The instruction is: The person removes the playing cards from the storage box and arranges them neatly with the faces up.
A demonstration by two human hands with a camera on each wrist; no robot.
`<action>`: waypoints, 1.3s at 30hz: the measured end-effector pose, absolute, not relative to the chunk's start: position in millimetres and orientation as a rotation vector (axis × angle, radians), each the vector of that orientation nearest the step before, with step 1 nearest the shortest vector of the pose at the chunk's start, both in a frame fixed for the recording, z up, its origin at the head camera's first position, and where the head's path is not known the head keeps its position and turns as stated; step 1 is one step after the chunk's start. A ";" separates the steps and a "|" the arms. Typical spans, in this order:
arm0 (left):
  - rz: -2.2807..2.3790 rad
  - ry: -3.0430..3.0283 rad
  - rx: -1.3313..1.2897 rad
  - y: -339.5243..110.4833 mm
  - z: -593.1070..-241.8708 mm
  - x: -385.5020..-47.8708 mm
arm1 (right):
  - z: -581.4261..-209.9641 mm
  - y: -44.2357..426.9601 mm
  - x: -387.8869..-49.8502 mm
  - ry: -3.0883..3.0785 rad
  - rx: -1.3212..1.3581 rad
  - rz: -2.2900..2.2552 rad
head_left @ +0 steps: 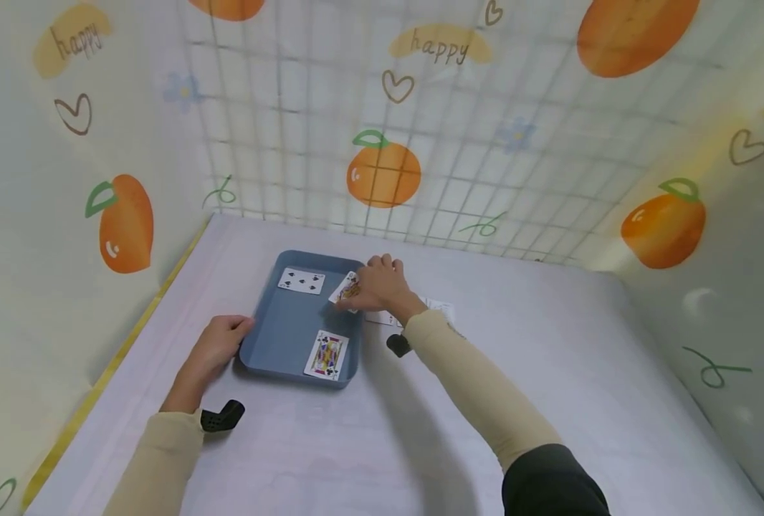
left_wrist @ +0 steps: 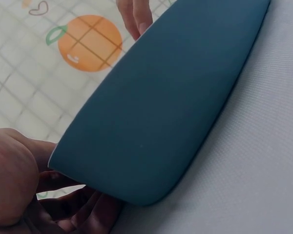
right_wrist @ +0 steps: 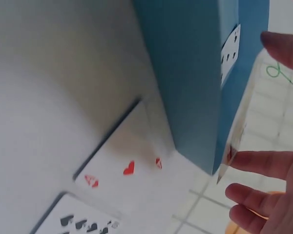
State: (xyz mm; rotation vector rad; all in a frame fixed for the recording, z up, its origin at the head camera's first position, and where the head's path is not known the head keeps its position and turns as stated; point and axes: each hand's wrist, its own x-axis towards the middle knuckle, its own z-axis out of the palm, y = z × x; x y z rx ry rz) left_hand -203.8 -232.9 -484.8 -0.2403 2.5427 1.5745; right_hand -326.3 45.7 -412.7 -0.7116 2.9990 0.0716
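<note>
A blue-grey tray (head_left: 279,337) lies on the white table, and my left hand (head_left: 221,337) grips its left wall near the front corner. In the left wrist view, the thumb and fingers of that hand are on either side of the tray wall (left_wrist: 151,112). Over the tray's right rim, my right hand (head_left: 382,283) pinches a face card (head_left: 347,288) between thumb and fingers. This card is tilted and seen nearly edge-on in the right wrist view. Inside the tray lie a spade card (head_left: 301,281) at the back and a club face card (head_left: 327,355) at the front right.
Right of the tray, partly hidden by the right arm, several playing cards (head_left: 445,309) lie on the table. Among them are an ace of hearts (right_wrist: 122,156) and a spade card (right_wrist: 80,219). A printed curtain (head_left: 317,172) with oranges hangs behind the table and at its sides.
</note>
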 end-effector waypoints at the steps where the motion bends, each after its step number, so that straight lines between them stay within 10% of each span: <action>1: 1.586 2.530 -0.246 -233.1 -485.3 -203.4 | -412.4 47.8 -326.1 2.999 -0.714 0.071; 39: 1.599 2.440 -0.278 -230.1 -478.0 -195.3 | -412.6 125.1 -296.0 2.975 -0.814 0.043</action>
